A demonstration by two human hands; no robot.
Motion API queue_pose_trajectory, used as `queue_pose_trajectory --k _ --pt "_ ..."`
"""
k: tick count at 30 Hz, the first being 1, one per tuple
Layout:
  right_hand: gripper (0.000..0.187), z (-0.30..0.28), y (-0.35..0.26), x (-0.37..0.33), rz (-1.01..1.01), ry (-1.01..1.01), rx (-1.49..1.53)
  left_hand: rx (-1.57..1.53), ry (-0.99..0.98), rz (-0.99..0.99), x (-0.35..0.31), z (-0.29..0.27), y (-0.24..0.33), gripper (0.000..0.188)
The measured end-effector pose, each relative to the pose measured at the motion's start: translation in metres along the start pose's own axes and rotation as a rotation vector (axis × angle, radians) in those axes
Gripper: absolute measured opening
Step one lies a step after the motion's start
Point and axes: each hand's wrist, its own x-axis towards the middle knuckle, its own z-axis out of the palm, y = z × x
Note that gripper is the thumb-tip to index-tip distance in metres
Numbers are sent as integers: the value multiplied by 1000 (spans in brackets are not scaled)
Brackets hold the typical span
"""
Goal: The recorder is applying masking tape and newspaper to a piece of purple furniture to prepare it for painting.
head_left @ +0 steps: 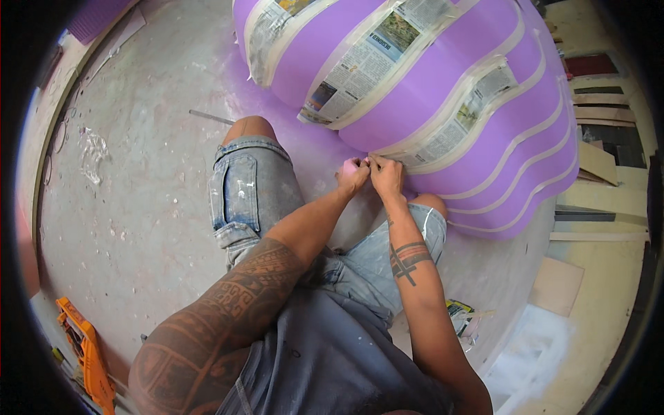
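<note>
In front of me on the grey floor stands a large rounded, ribbed purple object (422, 90). Cream masking tape (508, 162) runs along its curves, and strips of newspaper (384, 55) are taped over some bands. My left hand (353, 175) is closed in a pinch close to the object's lower edge, with pink colour on its back. Fingertip to fingertip with it, my right hand (387, 175) is also pinched, beside the lower end of a taped newspaper strip. Whatever sits between the fingers is too small and hidden to name.
A thin flat metal strip (211, 117) lies beyond my left knee. At the lower left is an orange tool-like object (88, 356). Wood offcuts (598, 162) and a square board (557, 286) line the right side. Purple overspray marks the floor around the object.
</note>
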Motion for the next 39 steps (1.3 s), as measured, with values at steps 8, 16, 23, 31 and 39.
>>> queue_pose_trajectory --k 8,16,23,31,39 --pt "23 -11 -4 1 -37 -83 35 -63 12 -89 2 -1 1 43" --pt "30 -6 -20 -3 78 -20 -77 -59 5 -239 24 2 -16 53" --pt "37 8 -10 0 142 71 -201 -38 230 172 15 11 -23 35" --pt "31 18 9 -3 180 76 -259 -374 60 220 7 16 -25 19" --pt "33 20 15 5 146 92 -212 -325 -103 267 13 12 -13 18"
